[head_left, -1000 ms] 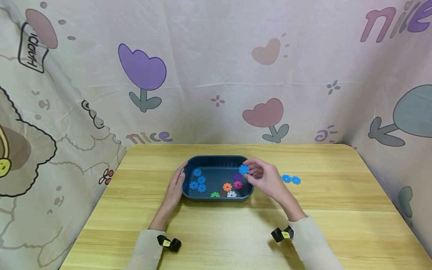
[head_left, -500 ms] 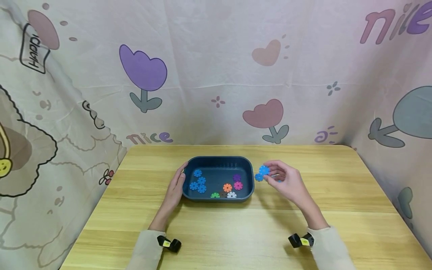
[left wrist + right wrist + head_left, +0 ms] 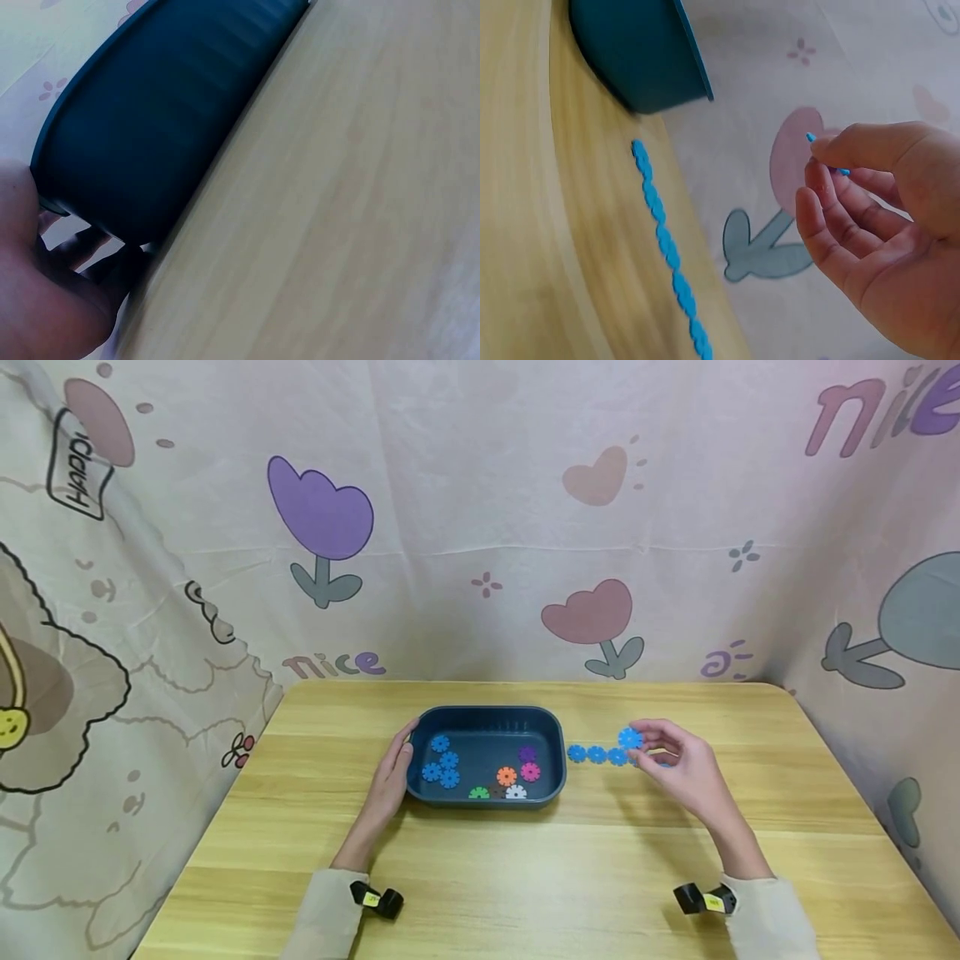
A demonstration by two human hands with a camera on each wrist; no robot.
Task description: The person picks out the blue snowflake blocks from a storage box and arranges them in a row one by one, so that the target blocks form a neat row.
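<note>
A dark blue tray (image 3: 487, 714) stands on the table, with my left hand (image 3: 388, 777) holding its left end. In the left wrist view the fingers of that hand bend in against the tray's outer wall (image 3: 142, 127), below the rim. Between thumb and fingertips my right hand (image 3: 686, 768) pinches a blue notched snowflake disc (image 3: 630, 738), raised right of the tray. Below it a row of several blue snowflake discs (image 3: 597, 754) runs rightward along the table from the tray, partly hidden behind the right hand. The right wrist view shows the row (image 3: 667, 247) edge to edge.
Inside the tray several blue discs (image 3: 448, 761) lie at the left. Purple (image 3: 527, 754), pink (image 3: 530, 772), orange (image 3: 507, 776), white (image 3: 516, 792), brown (image 3: 497, 792) and green (image 3: 478, 793) discs lie toward its right and front. A patterned cloth (image 3: 465, 527) hangs behind the table (image 3: 480, 877).
My right hand has carried the pinched blue disc from over the tray's right end rightward above the row, uncovering the row's left discs. The left hand and tray have stayed in place.
</note>
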